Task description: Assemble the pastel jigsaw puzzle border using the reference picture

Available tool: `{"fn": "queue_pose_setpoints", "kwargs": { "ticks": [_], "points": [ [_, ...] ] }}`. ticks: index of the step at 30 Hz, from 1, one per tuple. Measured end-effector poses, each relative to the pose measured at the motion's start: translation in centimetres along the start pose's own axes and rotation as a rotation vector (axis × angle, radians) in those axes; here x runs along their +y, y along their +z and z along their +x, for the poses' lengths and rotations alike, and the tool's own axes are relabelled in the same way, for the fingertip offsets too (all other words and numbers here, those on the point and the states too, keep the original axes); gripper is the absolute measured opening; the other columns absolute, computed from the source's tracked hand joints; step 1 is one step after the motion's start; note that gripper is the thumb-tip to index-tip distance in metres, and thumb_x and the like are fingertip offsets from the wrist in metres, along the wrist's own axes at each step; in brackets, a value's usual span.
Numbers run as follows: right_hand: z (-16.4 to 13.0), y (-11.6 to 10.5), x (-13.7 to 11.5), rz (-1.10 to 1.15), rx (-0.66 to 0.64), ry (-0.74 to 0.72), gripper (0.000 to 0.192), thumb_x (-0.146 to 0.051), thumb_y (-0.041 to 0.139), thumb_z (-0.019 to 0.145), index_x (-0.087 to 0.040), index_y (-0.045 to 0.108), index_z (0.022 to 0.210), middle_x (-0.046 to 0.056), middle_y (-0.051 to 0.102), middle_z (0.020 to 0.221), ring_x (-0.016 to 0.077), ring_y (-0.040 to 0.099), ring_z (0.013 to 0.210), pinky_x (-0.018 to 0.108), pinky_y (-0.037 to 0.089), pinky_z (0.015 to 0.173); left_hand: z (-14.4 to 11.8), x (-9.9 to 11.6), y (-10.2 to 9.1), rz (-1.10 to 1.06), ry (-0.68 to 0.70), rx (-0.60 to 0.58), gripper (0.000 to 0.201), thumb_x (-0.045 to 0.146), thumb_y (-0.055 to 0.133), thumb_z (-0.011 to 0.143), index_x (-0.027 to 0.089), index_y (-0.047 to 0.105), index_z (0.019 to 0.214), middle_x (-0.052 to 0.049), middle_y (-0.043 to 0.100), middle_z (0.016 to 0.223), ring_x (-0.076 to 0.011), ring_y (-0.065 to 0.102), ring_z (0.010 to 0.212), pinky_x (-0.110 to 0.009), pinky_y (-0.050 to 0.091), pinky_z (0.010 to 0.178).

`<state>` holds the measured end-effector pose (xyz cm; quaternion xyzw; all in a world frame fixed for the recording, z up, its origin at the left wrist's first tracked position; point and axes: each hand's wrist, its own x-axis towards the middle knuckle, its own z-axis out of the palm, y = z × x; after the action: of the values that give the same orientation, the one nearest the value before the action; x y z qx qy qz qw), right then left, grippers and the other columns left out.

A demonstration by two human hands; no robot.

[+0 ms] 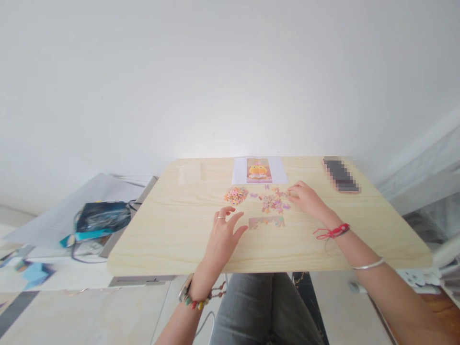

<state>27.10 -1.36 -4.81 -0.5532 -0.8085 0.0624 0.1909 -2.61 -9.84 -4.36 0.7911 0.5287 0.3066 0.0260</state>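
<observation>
Two hands over small puzzle pieces on a light wooden table (pixel 172 239)

The left hand (pixel 223 235) rests on the table with fingers spread and loose, holding nothing; it lies just beside the joined strip of pieces (pixel 266 222) and near the dense pile of pieces (pixel 235 195). The right hand (pixel 305 197) reaches into the scattered pieces (pixel 273 202) — its fingertips are curled down at them, but if they pinch a piece I cannot tell, the pieces are too small. The reference picture (pixel 259 170) lies at the far edge of the table, just behind the scattered pieces; a phone (pixel 339 175) lies at the far right corner, well apart from both hands; a dark blue bag (pixel 102 218) sits on a lower surface to the left.
</observation>
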Motion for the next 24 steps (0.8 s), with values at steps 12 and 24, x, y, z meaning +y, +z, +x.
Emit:
{"fn": "queue_pose_setpoints", "kwargs": {
  "ticks": [12, 24],
  "points": [
    [-0.3, -0.3, 0.1, -0.003, -0.009, -0.013, 0.013, -0.016, 0.051, 0.081, -0.016, 0.064, 0.079, 0.006, 0.058, 0.086, 0.0174, 0.056, 0.079, 0.029, 0.041, 0.074, -1.4, -1.0, 0.4, -0.018, -0.032, 0.001, 0.024, 0.021, 0.061, 0.077, 0.020, 0.061, 0.101, -0.009, 0.050, 0.106, -0.0213, 0.051, 0.090, -0.042, 0.049, 0.081],
    [-2.8, -0.9, -0.6, -0.111, 0.029, -0.089, 0.019, -0.018, 0.048, 0.084, -0.018, 0.065, 0.076, 0.008, 0.061, 0.086, 0.0209, 0.054, 0.084, 0.033, 0.036, 0.073, -1.5, -0.8, 0.7, -0.004, -0.040, -0.023, 0.021, 0.018, 0.060, 0.077, 0.020, 0.062, 0.098, -0.009, 0.049, 0.106, -0.0210, 0.051, 0.090, -0.042, 0.049, 0.082]
  ]
}}
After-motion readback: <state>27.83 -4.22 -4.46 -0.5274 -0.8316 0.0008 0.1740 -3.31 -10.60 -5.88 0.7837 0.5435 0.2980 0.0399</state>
